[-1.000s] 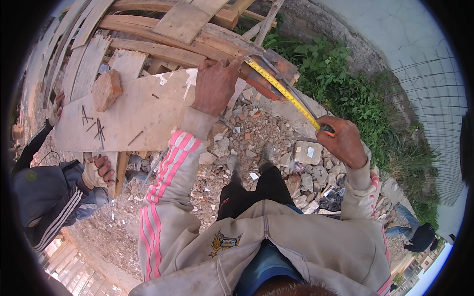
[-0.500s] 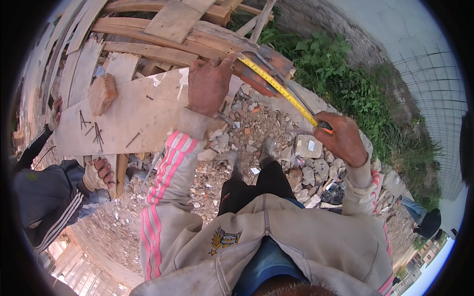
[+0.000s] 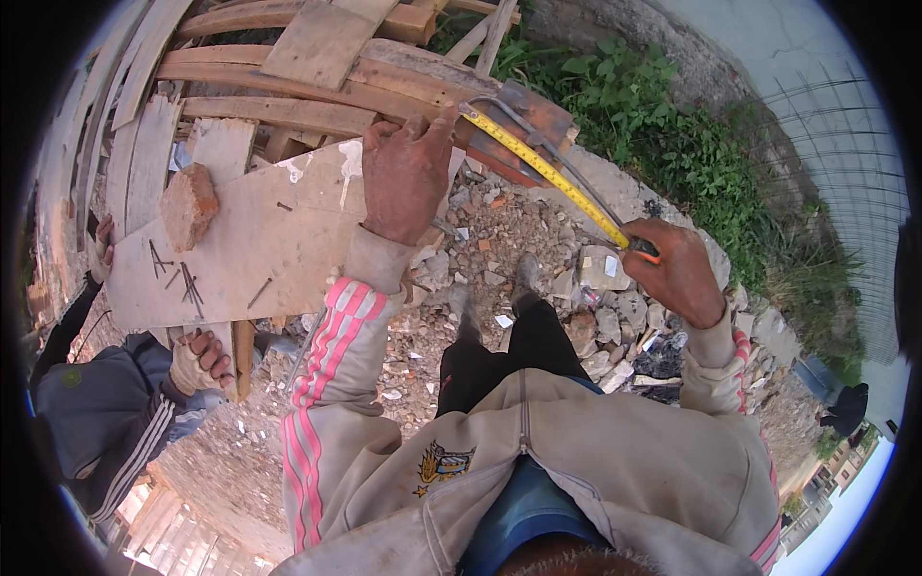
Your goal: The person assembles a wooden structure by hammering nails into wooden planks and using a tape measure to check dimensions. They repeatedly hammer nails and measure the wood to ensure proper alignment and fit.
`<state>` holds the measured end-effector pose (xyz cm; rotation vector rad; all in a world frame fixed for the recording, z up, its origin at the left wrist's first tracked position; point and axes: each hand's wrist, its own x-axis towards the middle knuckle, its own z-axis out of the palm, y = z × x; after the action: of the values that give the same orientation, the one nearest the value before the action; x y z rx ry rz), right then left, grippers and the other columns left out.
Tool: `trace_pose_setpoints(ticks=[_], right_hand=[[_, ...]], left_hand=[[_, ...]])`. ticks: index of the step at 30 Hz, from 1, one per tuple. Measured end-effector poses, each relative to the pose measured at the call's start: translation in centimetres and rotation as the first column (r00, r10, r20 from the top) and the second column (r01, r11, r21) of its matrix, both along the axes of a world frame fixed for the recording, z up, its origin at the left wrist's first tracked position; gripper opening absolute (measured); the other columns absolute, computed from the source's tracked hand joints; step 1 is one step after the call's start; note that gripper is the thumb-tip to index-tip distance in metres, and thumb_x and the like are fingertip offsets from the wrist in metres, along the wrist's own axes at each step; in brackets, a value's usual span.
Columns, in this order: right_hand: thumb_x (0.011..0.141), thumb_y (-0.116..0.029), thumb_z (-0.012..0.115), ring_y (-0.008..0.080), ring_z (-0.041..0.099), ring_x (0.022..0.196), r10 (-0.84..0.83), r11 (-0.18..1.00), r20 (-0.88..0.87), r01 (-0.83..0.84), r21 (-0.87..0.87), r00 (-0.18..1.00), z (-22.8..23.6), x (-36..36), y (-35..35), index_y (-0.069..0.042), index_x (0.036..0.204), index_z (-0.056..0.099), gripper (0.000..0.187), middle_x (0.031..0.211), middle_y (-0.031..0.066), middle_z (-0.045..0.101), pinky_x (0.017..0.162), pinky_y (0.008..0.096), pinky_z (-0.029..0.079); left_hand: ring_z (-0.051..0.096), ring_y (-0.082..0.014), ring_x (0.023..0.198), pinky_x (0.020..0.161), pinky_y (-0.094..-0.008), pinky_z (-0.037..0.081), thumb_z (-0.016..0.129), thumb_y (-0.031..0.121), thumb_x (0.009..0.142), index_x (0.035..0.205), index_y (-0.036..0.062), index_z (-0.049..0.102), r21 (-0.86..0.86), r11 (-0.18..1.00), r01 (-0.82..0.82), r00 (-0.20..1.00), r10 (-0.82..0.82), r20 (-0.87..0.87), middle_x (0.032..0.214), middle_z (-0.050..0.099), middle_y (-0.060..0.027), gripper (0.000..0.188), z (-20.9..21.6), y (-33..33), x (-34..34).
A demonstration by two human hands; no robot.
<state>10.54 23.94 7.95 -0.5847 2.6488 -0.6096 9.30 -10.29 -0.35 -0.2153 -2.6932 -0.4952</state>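
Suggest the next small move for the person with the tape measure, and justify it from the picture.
Perhaps steady the right hand and read the tape measure: its yellow strip is drawn out beside the bent rod, with the left hand at the far end and the right hand gripping the near end.

The right hand [image 3: 675,272] covers most of the tape measure case [image 3: 642,248]. The yellow blade [image 3: 543,168] appears too small to read. The upper edge crops the weathered boards [image 3: 152,62]; the dark left rim crops the co-worker [image 3: 110,398].
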Motion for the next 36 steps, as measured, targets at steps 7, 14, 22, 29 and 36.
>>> trace_pose_setpoints(ticks=[7,14,22,29,36], right_hand=[[0.079,-0.016,0.071,0.0381,0.072,0.086,-0.023,1.000,0.062,0.022,0.005,0.998,0.12,-0.39,-0.22,-0.004,0.108,0.075,0.032,0.099,0.0185,0.074,0.077,0.0447,0.056],[0.079,-0.014,0.073,0.0370,0.072,0.085,-0.069,0.998,0.072,0.069,0.007,0.995,0.17,0.03,-0.69,-0.002,0.109,0.074,0.032,0.100,0.0184,0.074,0.076,0.0422,0.057],[0.078,-0.011,0.075,0.0366,0.073,0.085,-0.053,0.999,0.083,0.054,-0.009,0.995,0.11,-0.29,-0.47,-0.001,0.105,0.074,0.029,0.099,0.0184,0.074,0.074,0.0420,0.057],[0.077,-0.010,0.074,0.0376,0.072,0.085,-0.036,0.999,0.068,0.037,-0.005,0.997,0.45,-0.40,-0.72,-0.002,0.105,0.073,0.029,0.098,0.0181,0.073,0.074,0.0425,0.057],[0.076,-0.011,0.073,0.0384,0.072,0.083,-0.049,0.999,0.054,0.049,-0.002,0.997,0.71,-0.15,-0.59,-0.002,0.104,0.074,0.030,0.097,0.0185,0.073,0.074,0.0434,0.056]], left_hand=[[0.065,-0.0274,0.083,0.091,-0.0426,0.044,0.068,0.011,0.090,0.128,0.0117,0.069,0.008,1.000,-0.017,0.999,0.017,0.031,0.089,0.068,-0.0077,0.038,0.04,-0.10,-0.07],[0.068,-0.0240,0.085,0.093,-0.0446,0.043,0.066,0.011,0.091,0.129,0.0088,0.067,0.059,0.998,-0.010,0.999,0.007,0.052,0.092,0.068,-0.0073,0.038,0.49,-0.28,-0.05],[0.068,-0.0237,0.084,0.094,-0.0431,0.042,0.065,0.011,0.092,0.127,0.0071,0.068,0.092,0.996,-0.011,0.997,0.004,0.079,0.093,0.069,-0.0075,0.035,0.54,-0.28,-0.20],[0.068,-0.0245,0.080,0.094,-0.0427,0.041,0.065,0.012,0.092,0.124,0.0079,0.069,0.128,0.992,-0.015,0.998,0.006,0.066,0.091,0.069,-0.0078,0.033,0.47,-0.20,-0.25],[0.068,-0.0255,0.076,0.092,-0.0429,0.041,0.067,0.013,0.092,0.123,0.0079,0.070,0.112,0.994,-0.002,0.999,-0.004,0.050,0.086,0.068,-0.0079,0.033,0.34,-0.28,-0.38]])
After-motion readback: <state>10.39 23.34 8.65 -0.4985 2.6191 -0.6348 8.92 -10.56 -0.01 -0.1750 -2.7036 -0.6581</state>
